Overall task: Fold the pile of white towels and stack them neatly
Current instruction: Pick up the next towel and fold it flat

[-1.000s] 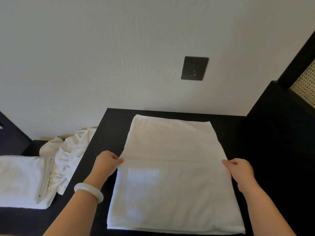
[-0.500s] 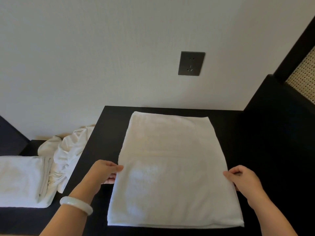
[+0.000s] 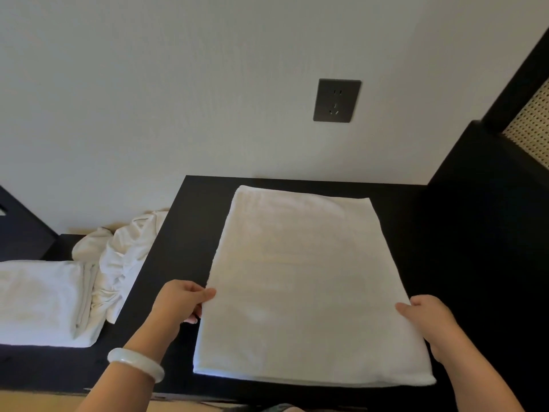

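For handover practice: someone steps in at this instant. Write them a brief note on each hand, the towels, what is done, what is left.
Hands: left hand pinches the left edge of the towel, thumb on top; right hand grips its right edge.
The towel lies flat, part-folded, on the table.
Done: one folded towel at far left.
Left: finish this fold, stack it, then fold the crumpled pile.

The folded white towel (image 3: 300,281) is nubbly cloth; the black surface (image 3: 190,227) is matt. At seven o'clock, a pale bangle (image 3: 136,362) shines glossy.
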